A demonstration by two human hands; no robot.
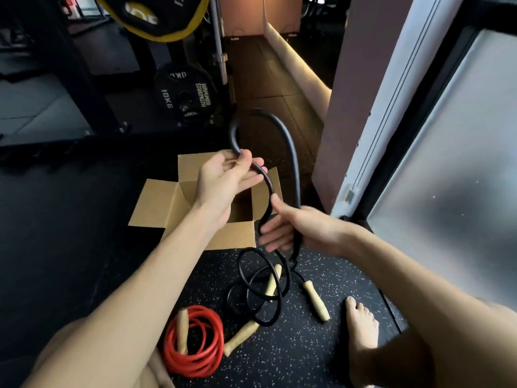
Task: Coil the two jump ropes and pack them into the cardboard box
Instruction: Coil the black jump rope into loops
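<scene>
A black jump rope (282, 130) arcs up in a tall loop between my hands. My left hand (226, 175) pinches one side of the loop above the open cardboard box (156, 208). My right hand (296, 231) grips the gathered strands lower down, at the box's near right corner. The remaining black rope lies in loose rings on the floor (260, 292) with its wooden handles (316, 301) beside them. A red jump rope (201, 340) lies coiled on the floor near my left knee, its wooden handles resting on and next to the coil.
The speckled black rubber floor (302, 348) runs under everything. My bare right foot (361, 331) rests right of the ropes. A weight rack with a 10 kg plate (181, 93) stands behind the box. A pillar and a frosted glass door (447, 177) close off the right side.
</scene>
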